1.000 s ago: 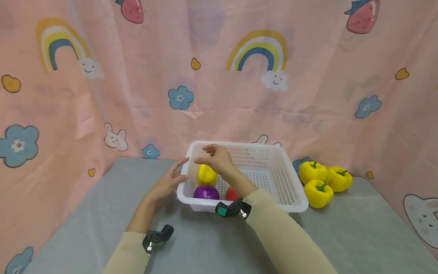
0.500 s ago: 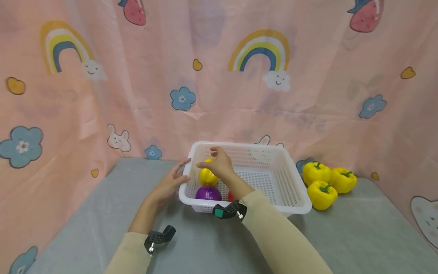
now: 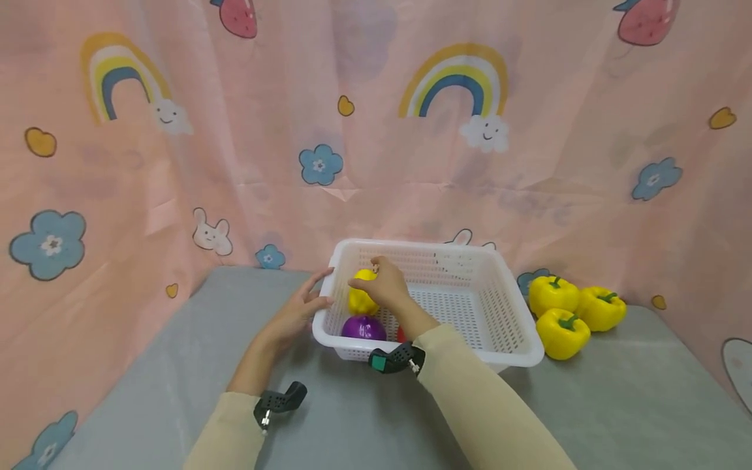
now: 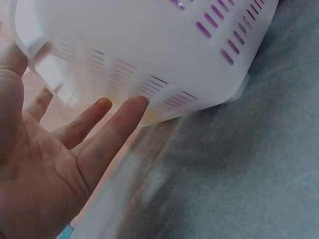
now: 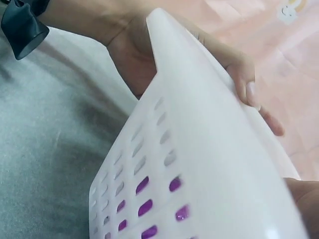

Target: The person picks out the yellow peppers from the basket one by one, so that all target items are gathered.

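A white perforated basket (image 3: pixel 511 358) stands on the grey table. My left hand (image 3: pixel 292 318) is at its left end, thumb at the rim; in the left wrist view its straight, spread fingers touch the outer wall. Inside the basket, my right hand (image 3: pixel 390 287) spans a yellow bell pepper (image 3: pixel 360 304), thumb across its near side and fingertips near its top. No firm grip on it shows. A glossy purple round vegetable (image 3: pixel 364 328) lies in front of that pepper. Beside it, a red thing (image 3: pixel 401 334) is mostly hidden by my right wrist.
Three more yellow bell peppers, the nearest (image 3: pixel 562 334) among them, stand clustered right of the basket. A pink printed curtain (image 3: pixel 376 196) hangs behind the table (image 3: pixel 623 391). The basket walls rise around my right hand.
My right hand has come slightly lower over the yellow bell pepper, its thumb now across it. My left hand stays at the basket's left end. The head view has shifted a little.
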Demonstrator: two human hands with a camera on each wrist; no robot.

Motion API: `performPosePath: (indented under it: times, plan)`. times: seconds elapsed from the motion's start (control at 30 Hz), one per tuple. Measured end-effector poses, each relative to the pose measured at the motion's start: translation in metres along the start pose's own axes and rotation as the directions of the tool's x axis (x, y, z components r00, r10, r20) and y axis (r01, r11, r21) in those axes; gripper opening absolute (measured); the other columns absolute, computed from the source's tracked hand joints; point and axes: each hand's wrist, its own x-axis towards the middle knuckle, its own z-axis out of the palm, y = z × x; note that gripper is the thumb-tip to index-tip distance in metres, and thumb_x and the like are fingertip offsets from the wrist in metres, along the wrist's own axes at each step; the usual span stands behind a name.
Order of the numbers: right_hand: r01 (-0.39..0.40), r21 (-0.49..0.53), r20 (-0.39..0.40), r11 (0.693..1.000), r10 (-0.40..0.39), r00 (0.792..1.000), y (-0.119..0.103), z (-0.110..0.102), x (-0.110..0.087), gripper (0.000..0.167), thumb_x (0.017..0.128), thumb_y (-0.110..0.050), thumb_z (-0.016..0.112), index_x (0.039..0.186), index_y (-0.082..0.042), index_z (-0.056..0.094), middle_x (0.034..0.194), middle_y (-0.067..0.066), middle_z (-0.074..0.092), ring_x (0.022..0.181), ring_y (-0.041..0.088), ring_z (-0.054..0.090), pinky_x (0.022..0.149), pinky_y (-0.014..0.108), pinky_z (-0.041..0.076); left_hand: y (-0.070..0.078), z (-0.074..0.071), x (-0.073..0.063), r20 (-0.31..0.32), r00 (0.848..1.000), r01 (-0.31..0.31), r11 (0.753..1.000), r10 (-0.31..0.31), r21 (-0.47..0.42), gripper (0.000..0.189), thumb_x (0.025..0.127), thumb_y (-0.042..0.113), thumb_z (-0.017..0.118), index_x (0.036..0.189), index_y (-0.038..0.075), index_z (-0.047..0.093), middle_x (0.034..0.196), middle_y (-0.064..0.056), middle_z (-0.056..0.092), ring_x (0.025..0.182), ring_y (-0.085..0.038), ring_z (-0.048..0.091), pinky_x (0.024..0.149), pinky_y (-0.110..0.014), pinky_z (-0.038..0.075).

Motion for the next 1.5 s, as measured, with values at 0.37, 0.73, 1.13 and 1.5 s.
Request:
performPosePath:
  times: [0.37, 0.73, 1.13, 1.5]
  plan:
    - [-0.025, -0.082, 0.03, 0.996, 0.028, 0.999, 0.0022, -0.0035, 0.0002, 0.072, 0.088, -0.031, 0.074, 0.146, 0.001, 0.046, 0.145, 0.021, 0.056, 0.125, 0.036, 0.059, 0.109, 0.048, 0.051, 0.002, 0.0015, 0.0018, 0.008, 1.0, -0.011, 1.0, 0.011, -0.007, 0.069, 0.102, 0.029, 0.058, 0.159, 0.038, 0.022, 0.159, -0.017, 0.043, 0.129, -0.041, 0.06, 0.097, -0.053, 0.057]
    - [-0.051, -0.029, 0.071, 0.998, 0.053, 0.996, 0.0017, -0.0027, -0.0001, 0.077, 0.084, -0.03, 0.079, 0.147, -0.002, 0.046, 0.143, 0.02, 0.057, 0.121, 0.036, 0.059, 0.108, 0.049, 0.052, 0.0046, 0.0016, -0.0017, 0.007, 1.0, -0.015, 1.0, 0.016, -0.019, 0.069, 0.101, 0.028, 0.057, 0.16, 0.037, 0.022, 0.159, -0.017, 0.042, 0.129, -0.043, 0.06, 0.095, -0.053, 0.058]
    - [-0.044, 0.03, 0.083, 0.999, 0.041, 0.996, 0.0021, -0.0031, -0.001, 0.073, 0.08, -0.026, 0.081, 0.143, -0.005, 0.051, 0.138, 0.018, 0.06, 0.118, 0.035, 0.06, 0.105, 0.05, 0.054, 0.0014, 0.0007, 0.0, -0.006, 1.0, -0.004, 1.0, 0.004, -0.007, 0.069, 0.102, 0.028, 0.058, 0.159, 0.039, 0.022, 0.16, -0.017, 0.042, 0.131, -0.042, 0.059, 0.096, -0.053, 0.058]
    - [-0.061, 0.03, 0.066, 0.998, 0.058, 0.996, 0.0013, -0.0041, 0.0003, 0.069, 0.077, -0.023, 0.085, 0.136, -0.007, 0.052, 0.135, 0.019, 0.06, 0.118, 0.036, 0.061, 0.102, 0.048, 0.056, 0.0011, 0.0008, 0.0009, -0.011, 1.0, 0.003, 1.0, -0.003, -0.004, 0.069, 0.101, 0.026, 0.058, 0.159, 0.04, 0.023, 0.16, -0.016, 0.042, 0.131, -0.042, 0.059, 0.096, -0.054, 0.057]
